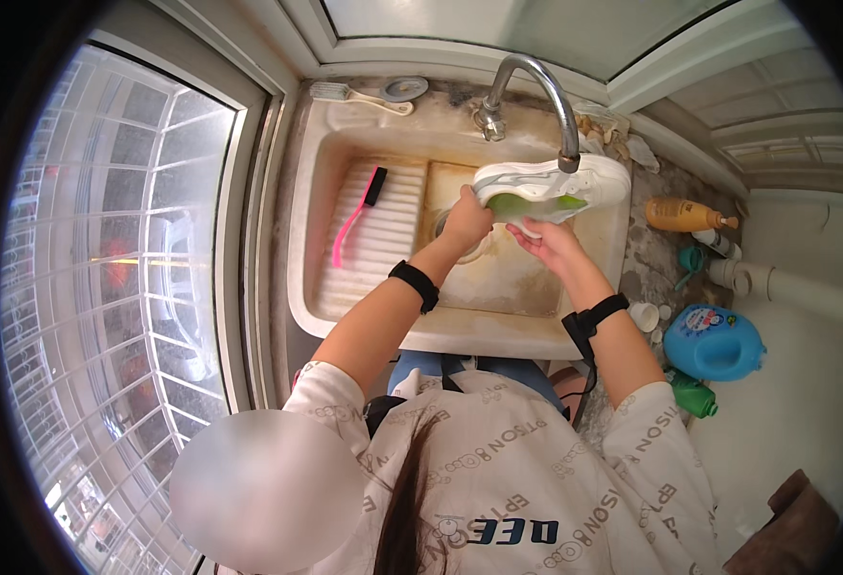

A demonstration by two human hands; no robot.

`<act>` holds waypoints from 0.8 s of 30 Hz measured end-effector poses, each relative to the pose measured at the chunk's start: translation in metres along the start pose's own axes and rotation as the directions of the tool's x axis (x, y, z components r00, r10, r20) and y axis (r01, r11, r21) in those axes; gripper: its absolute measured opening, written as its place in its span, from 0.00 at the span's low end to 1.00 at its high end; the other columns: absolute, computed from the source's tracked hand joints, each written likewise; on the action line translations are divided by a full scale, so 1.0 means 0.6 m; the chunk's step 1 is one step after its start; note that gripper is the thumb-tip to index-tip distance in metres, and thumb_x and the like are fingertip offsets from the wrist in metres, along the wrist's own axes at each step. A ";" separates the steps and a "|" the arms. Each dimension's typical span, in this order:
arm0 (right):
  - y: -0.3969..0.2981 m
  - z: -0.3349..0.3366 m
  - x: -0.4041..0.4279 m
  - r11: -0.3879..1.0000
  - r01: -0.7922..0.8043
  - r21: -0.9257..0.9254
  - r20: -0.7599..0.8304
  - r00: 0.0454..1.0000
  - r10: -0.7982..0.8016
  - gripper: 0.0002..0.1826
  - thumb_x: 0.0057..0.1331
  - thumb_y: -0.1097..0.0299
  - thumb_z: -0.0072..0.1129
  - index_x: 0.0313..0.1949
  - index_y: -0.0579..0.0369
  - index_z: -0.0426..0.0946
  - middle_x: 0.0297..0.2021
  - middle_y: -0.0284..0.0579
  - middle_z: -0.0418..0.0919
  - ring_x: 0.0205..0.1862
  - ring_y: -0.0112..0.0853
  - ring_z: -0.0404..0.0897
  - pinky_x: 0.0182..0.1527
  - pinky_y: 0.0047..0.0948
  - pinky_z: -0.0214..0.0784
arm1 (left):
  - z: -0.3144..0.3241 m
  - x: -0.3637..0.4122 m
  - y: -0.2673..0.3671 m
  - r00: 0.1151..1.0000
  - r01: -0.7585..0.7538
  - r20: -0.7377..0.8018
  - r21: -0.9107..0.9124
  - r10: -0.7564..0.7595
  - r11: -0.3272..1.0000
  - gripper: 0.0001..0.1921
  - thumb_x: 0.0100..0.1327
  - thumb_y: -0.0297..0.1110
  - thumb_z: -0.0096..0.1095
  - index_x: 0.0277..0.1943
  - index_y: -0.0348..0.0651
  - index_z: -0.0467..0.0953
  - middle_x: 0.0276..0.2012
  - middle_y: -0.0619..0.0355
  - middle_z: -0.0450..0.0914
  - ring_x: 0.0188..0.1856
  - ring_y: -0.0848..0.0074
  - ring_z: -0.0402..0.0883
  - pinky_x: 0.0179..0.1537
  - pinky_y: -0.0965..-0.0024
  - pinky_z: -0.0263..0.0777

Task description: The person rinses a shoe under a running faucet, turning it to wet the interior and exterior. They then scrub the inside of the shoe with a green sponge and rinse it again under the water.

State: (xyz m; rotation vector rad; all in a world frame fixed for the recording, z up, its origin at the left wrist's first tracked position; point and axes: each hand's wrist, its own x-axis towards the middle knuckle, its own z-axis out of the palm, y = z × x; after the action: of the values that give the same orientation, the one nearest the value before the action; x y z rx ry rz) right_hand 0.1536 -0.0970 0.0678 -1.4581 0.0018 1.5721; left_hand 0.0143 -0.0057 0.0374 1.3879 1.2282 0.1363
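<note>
A white sneaker [594, 180] with a green insole is held up under the tap's spout, over the right part of the ceramic sink [493, 336]. My left hand [469, 217] grips the shoe's heel end. At the shoe's opening, my right hand [547, 243] has its thumb and fingers on the white tongue or collar; which of these cannot be told. The curved metal faucet [536, 68] ends just above the shoe's side. On the ribbed washboard of the sink, to the left, lies a pink-handled brush [353, 223] with black bristles.
A white-handled brush [364, 97] and a round grey dish [404, 88] lie on the back ledge. Along the right side are an orange pump bottle [687, 214], a teal scoop [691, 260], a white cap [644, 316], a blue detergent jug [714, 342] and a green bottle [693, 394]. A barred window [126, 251] is at left.
</note>
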 end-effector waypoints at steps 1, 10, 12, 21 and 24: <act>0.000 0.000 0.003 1.000 0.000 -0.002 0.001 1.000 0.000 0.17 0.62 0.76 0.48 0.51 0.64 0.61 0.45 0.52 0.72 0.44 0.35 0.76 0.42 0.26 0.70 | 0.001 0.004 -0.006 1.000 0.000 -0.002 -0.001 0.000 1.000 0.21 0.52 0.29 0.50 0.48 0.30 0.57 0.30 0.39 0.77 0.29 0.56 0.80 0.34 0.60 0.72; 0.007 0.006 0.021 0.956 -0.035 0.291 0.056 0.998 0.020 0.18 0.62 0.80 0.44 0.52 0.68 0.59 0.51 0.57 0.65 0.53 0.47 0.68 0.58 0.39 0.65 | -0.002 -0.013 0.001 0.990 -0.086 -0.102 0.113 0.098 0.990 0.22 0.51 0.28 0.49 0.50 0.34 0.56 0.35 0.34 0.76 0.40 0.47 0.76 0.43 0.54 0.67; 0.011 0.003 0.024 0.933 -0.041 0.358 0.073 0.997 0.016 0.19 0.61 0.83 0.41 0.53 0.68 0.57 0.53 0.58 0.63 0.54 0.48 0.67 0.58 0.40 0.65 | -0.004 -0.014 -0.001 0.997 -0.005 -0.081 0.046 0.009 0.999 0.22 0.51 0.28 0.48 0.50 0.31 0.56 0.30 0.37 0.77 0.32 0.52 0.79 0.37 0.58 0.71; -0.012 0.007 -0.003 0.981 0.091 0.171 -0.051 0.995 -0.084 0.21 0.60 0.86 0.40 0.54 0.63 0.56 0.53 0.52 0.63 0.52 0.44 0.68 0.53 0.38 0.71 | 0.002 -0.037 0.035 0.987 0.161 0.075 -0.288 -0.145 0.944 0.30 0.53 0.34 0.58 0.53 0.32 0.50 0.24 0.49 0.76 0.20 0.72 0.78 0.19 0.72 0.73; -0.007 0.009 -0.002 0.974 0.108 0.198 -0.080 0.992 -0.094 0.21 0.59 0.88 0.41 0.53 0.65 0.57 0.51 0.52 0.64 0.49 0.43 0.71 0.49 0.37 0.75 | 0.014 -0.024 0.025 0.987 0.156 0.122 -0.522 -0.107 0.839 0.32 0.53 0.29 0.56 0.56 0.35 0.45 0.24 0.50 0.75 0.19 0.74 0.76 0.20 0.73 0.73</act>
State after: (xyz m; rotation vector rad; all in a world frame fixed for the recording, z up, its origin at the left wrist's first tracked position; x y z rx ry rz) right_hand 0.1517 -0.0927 0.0727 -1.3321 0.1237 1.3954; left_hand 0.0223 -0.0170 0.0547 0.8132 1.0992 0.2933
